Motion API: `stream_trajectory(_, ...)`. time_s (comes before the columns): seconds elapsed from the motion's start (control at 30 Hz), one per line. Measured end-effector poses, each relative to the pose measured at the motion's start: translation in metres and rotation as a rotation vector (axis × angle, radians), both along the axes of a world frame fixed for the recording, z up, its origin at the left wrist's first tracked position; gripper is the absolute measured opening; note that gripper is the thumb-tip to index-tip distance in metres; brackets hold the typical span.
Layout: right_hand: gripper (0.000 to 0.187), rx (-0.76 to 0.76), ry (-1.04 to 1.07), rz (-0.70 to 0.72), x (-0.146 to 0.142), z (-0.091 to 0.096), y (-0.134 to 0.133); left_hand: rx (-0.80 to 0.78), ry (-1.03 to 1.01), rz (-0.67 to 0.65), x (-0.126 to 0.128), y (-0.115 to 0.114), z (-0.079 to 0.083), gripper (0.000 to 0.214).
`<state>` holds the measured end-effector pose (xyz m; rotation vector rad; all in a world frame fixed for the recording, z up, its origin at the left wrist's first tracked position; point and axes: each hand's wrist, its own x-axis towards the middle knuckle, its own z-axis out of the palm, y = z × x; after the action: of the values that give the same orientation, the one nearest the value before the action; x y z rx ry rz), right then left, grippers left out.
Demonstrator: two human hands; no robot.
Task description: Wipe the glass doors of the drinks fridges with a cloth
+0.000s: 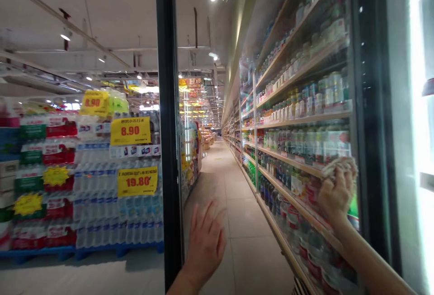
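A tall glass door pane (233, 222) stands before me, edged by a dark frame (168, 132). My right hand (335, 193) presses a crumpled pale cloth (342, 167) to the glass near its right side, fingers bent over it. Lower and further left, my left hand (206, 236) is raised at the pane with fingers spread and slightly blurred; it holds nothing. Whether its palm touches the glass I cannot tell. Shelves of bottles and cans (305, 100) show in the pane behind my right hand; whether seen through it or mirrored is unclear.
To the left, stacked packs of water bottles (101, 200) stand on a blue pallet (120, 249), with yellow price signs (130, 131) on them. A tiled aisle (217, 164) runs into the distance. A bright light strip (415, 105) is at the far right.
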<state>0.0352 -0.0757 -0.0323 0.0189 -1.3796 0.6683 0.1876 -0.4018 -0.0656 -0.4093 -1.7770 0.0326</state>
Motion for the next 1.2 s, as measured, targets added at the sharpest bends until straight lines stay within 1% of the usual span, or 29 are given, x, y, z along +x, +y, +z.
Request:
stream_trajectory(0.03,0.053,-0.056,0.007,-0.008,-0.002,0.006,0.005,0.012,0.013,0.005,-0.001,-0.001,0.009,0.034)
stream_trajectory(0.07,0.053,-0.055,0.017,-0.007,-0.002,0.010,0.005,0.027,0.026,0.019,-0.003,-0.001,0.018,0.036)
stream_trajectory(0.1,0.052,0.002,0.026,0.005,0.000,0.012,0.000,0.042,0.041,0.038,-0.005,-0.001,0.026,0.038)
stream_trajectory(0.13,0.050,0.101,0.033,0.025,0.003,0.013,-0.008,0.052,0.056,0.057,-0.008,-0.001,0.033,0.040)
stream_trajectory(0.2,0.043,0.348,0.029,0.077,0.010,0.013,-0.025,0.054,0.078,0.085,-0.013,-0.002,0.042,0.042)
stream_trajectory(0.23,0.041,0.442,0.030,0.094,0.012,0.014,-0.031,0.046,0.088,0.092,-0.015,-0.002,0.044,0.042)
stream_trajectory(0.27,0.040,0.475,0.036,0.099,0.011,0.018,-0.034,0.033,0.093,0.097,-0.017,-0.003,0.045,0.042)
stream_trajectory(0.3,0.041,0.437,0.049,0.091,0.010,0.024,-0.034,0.019,0.091,0.101,-0.018,-0.004,0.044,0.042)
stream_trajectory(0.4,0.046,0.143,0.098,0.049,0.005,0.046,-0.033,0.000,0.078,0.114,-0.019,-0.006,0.042,0.042)
stream_trajectory(0.43,0.047,0.116,0.099,0.047,0.007,0.050,-0.038,0.000,0.076,0.115,-0.019,-0.006,0.042,0.042)
stream_trajectory(0.47,0.047,0.159,0.097,0.055,0.011,0.049,-0.047,0.000,0.076,0.113,-0.018,-0.007,0.041,0.042)
stream_trajectory(0.5,0.047,0.265,0.083,0.075,0.019,0.044,-0.061,0.000,0.075,0.111,-0.017,-0.007,0.041,0.042)
stream_trajectory(0.53,0.047,0.417,0.072,0.102,0.030,0.033,-0.078,-0.005,0.071,0.109,-0.016,-0.008,0.040,0.043)
stream_trajectory(0.6,0.047,0.740,0.048,0.187,0.054,0.000,-0.118,-0.028,0.046,0.098,-0.009,-0.012,0.035,0.044)
stream_trajectory(0.63,0.047,0.860,0.057,0.236,0.066,-0.018,-0.137,-0.037,0.035,0.088,-0.004,-0.015,0.032,0.045)
stream_trajectory(0.7,0.046,1.045,0.067,0.286,0.084,-0.051,-0.168,-0.028,0.036,0.053,0.008,-0.023,0.026,0.047)
stream_trajectory(0.73,0.044,1.116,0.087,0.314,0.089,-0.060,-0.179,-0.003,0.047,0.027,0.014,-0.027,0.025,0.047)
stream_trajectory(0.77,0.042,1.184,0.110,0.344,0.092,-0.063,-0.187,0.031,0.065,0.001,0.020,-0.031,0.024,0.047)
stream_trajectory(0.8,0.040,1.241,0.132,0.370,0.092,-0.058,-0.194,0.064,0.084,-0.024,0.026,-0.035,0.025,0.047)
stream_trajectory(0.83,0.040,1.266,0.153,0.388,0.091,-0.047,-0.199,0.095,0.104,-0.044,0.030,-0.039,0.027,0.047)
stream_trajectory(0.87,0.040,1.242,0.162,0.393,0.089,-0.030,-0.204,0.122,0.119,-0.058,0.034,-0.042,0.031,0.046)
stream_trajectory(0.9,0.040,1.185,0.149,0.383,0.087,-0.010,-0.209,0.150,0.130,-0.065,0.037,-0.044,0.034,0.046)
stream_trajectory(0.97,0.041,0.936,0.087,0.349,0.085,0.028,-0.217,0.204,0.144,-0.061,0.040,-0.048,0.041,0.045)
stream_trajectory(1.0,0.042,0.857,0.050,0.339,0.085,0.041,-0.221,0.230,0.151,-0.056,0.040,-0.050,0.044,0.044)
stream_trajectory(1.03,0.042,0.815,0.025,0.338,0.086,0.048,-0.224,0.250,0.157,-0.050,0.041,-0.053,0.045,0.044)
stream_trajectory(1.07,0.044,0.839,0.008,0.343,0.087,0.048,-0.226,0.262,0.163,-0.043,0.041,-0.056,0.045,0.044)
stream_trajectory(1.1,0.045,0.915,0.010,0.358,0.088,0.043,-0.227,0.268,0.169,-0.035,0.042,-0.059,0.044,0.044)
stream_trajectory(1.2,0.048,1.307,0.076,0.433,0.089,0.016,-0.227,0.259,0.171,-0.010,0.042,-0.070,0.039,0.044)
